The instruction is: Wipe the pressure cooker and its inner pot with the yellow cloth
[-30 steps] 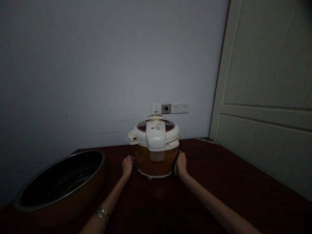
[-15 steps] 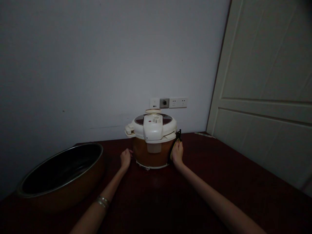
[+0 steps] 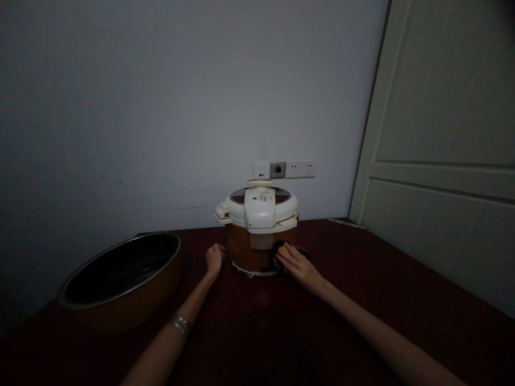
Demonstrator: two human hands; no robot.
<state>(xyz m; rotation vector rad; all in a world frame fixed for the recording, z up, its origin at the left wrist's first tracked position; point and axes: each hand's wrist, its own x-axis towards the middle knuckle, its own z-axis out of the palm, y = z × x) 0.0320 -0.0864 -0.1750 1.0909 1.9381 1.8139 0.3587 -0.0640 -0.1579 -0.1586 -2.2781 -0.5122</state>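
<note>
A brown cooker with a cream lid (image 3: 259, 225) stands on the dark red table (image 3: 281, 332) near the wall. My left hand (image 3: 214, 259) rests on the table just left of the cooker's base, fingers curled toward it. My right hand (image 3: 298, 265) presses a dark cloth with a yellow part (image 3: 284, 250) against the lower front right of the cooker body, fingers closed over the cloth.
A large metal-lined brown bowl (image 3: 120, 279) sits at the left of the table. Wall sockets (image 3: 284, 169) are above the cooker. A cream door (image 3: 442, 155) stands at the right.
My right hand has moved with the cloth from the cooker's right side down and round to its lower front. The left hand has stayed beside the base.
</note>
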